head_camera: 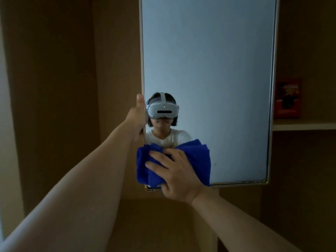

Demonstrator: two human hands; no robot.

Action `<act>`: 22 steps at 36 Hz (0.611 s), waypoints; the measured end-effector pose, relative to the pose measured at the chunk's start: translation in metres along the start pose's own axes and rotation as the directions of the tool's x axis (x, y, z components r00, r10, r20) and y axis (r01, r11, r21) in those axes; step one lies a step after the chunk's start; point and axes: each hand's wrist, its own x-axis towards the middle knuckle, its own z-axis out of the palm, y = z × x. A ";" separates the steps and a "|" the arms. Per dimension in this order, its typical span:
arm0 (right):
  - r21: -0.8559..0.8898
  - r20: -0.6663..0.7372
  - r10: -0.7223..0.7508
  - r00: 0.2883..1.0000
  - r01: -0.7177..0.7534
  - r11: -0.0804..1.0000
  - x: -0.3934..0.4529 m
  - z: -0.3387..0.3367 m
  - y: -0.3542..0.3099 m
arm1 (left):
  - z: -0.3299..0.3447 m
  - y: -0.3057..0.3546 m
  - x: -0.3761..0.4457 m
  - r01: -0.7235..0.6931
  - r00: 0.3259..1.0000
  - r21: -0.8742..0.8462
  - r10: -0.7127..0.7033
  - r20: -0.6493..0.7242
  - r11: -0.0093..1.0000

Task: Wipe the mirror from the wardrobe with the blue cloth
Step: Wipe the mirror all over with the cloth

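Note:
A tall mirror (209, 60) in a pale frame stands upright in front of the brown wardrobe. My left hand (138, 115) grips its left edge at mid height, thumb pointing up along the frame. A bunched blue cloth (200, 159) lies against the glass at the mirror's lower left corner. My right hand (174, 171) presses the cloth onto the glass with spread fingers, covering its middle. The glass reflects a person wearing a white headset and a white top.
Brown wardrobe panels (54, 88) surround the mirror. A pale shelf (305, 126) at the right carries a red box (287, 99). A lower wooden surface (163, 224) lies beneath the mirror's bottom edge.

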 end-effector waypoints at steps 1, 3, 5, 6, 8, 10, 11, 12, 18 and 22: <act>0.005 0.021 -0.008 1.000 0.008 1.000 -0.006 0.004 -0.004 | 0.000 0.000 0.000 -0.016 1.000 -0.022 0.016 0.002 1.000; 0.009 0.047 -0.021 0.999 0.021 1.000 -0.013 0.008 -0.007 | 0.001 -0.002 0.001 -0.027 1.000 0.013 0.027 -0.005 1.000; 0.013 0.070 -0.030 0.997 0.029 0.999 -0.013 0.006 -0.008 | 0.003 -0.004 0.004 -0.057 0.998 0.055 0.058 -0.017 0.997; 0.017 0.087 -0.036 0.996 0.035 0.999 -0.013 0.004 -0.008 | 0.004 -0.004 0.003 -0.031 0.999 0.037 0.031 -0.023 0.999; 0.028 0.145 -0.060 0.988 0.057 0.998 -0.015 0.001 -0.007 | 0.006 -0.005 0.004 -0.011 0.999 0.036 0.013 -0.051 0.999; 0.041 0.225 -0.101 0.969 0.094 0.995 -0.023 0.001 -0.007 | 0.009 -0.004 0.004 -0.018 0.995 0.072 0.025 -0.098 0.997; 0.047 0.261 -0.118 0.958 0.109 0.993 -0.030 0.001 -0.006 | 0.010 -0.004 0.004 -0.027 0.993 0.070 0.035 -0.116 0.997; 0.053 0.283 -0.125 0.951 0.115 0.992 -0.038 0.002 -0.006 | 0.011 -0.005 0.006 -0.030 0.992 0.074 0.039 -0.120 0.997; 0.076 0.279 -0.098 0.955 0.080 0.994 -0.057 -0.002 0.002 | 0.012 -0.006 0.006 -0.065 0.989 0.084 0.076 -0.129 0.994; 0.043 0.313 -0.100 0.945 0.091 0.995 -0.064 -0.011 0.014 | 0.010 -0.004 0.002 -0.041 0.991 0.098 0.053 -0.124 0.994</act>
